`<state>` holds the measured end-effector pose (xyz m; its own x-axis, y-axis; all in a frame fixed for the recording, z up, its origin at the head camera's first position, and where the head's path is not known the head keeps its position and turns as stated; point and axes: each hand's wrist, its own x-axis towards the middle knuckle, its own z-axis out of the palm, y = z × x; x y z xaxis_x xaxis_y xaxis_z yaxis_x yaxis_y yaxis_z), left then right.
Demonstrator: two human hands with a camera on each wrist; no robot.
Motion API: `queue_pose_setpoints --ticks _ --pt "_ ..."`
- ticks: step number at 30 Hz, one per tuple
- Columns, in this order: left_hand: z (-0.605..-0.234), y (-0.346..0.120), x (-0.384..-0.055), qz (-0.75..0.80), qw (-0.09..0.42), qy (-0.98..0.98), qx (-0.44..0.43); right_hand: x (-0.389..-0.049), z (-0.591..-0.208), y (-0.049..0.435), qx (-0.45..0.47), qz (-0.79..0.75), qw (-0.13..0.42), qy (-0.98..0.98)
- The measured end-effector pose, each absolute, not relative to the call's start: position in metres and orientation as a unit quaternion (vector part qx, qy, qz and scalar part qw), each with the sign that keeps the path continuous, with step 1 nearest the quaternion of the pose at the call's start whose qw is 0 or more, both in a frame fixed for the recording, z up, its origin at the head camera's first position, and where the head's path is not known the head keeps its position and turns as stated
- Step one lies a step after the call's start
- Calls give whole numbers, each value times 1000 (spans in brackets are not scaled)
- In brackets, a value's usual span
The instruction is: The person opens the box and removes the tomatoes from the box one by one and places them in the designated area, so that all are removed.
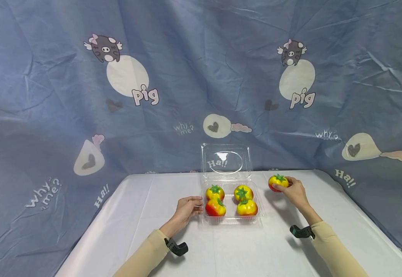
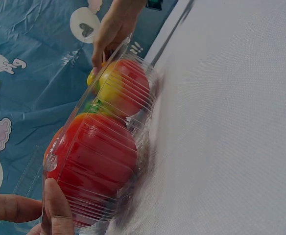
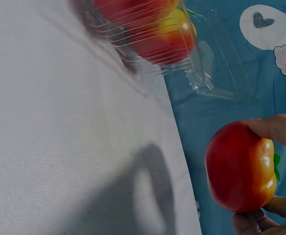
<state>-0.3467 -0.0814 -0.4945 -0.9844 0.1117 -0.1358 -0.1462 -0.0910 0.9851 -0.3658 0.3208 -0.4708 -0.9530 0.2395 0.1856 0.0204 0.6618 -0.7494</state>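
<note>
A clear plastic clamshell container [image 1: 232,218] stands on the table with its lid [image 1: 226,150] raised at the back. Inside sit several red-and-yellow tomatoes with green leafy tops, among them a front-left tomato [image 1: 215,208] and a front-right tomato [image 1: 247,208]. My left hand [image 1: 186,209] pinches the container's left rim, its thumb [image 2: 59,208] against the wall in the left wrist view. To the right of the container, my right hand [image 1: 297,193] holds another tomato [image 3: 241,166] between thumb and fingers, raised above the white cloth.
White cloth covers the table [image 1: 142,192]. Behind it hangs a blue curtain [image 1: 173,57] with pig prints, close to the table's back edge and the raised lid. Each wrist wears a black band, such as the left band [image 1: 176,247].
</note>
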Motion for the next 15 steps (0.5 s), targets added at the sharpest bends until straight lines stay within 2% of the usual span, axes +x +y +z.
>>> queue_pose_setpoints --ticks 15 --pt "-494 -81 -345 735 88 672 -14 -374 -483 319 -72 406 118 -903"
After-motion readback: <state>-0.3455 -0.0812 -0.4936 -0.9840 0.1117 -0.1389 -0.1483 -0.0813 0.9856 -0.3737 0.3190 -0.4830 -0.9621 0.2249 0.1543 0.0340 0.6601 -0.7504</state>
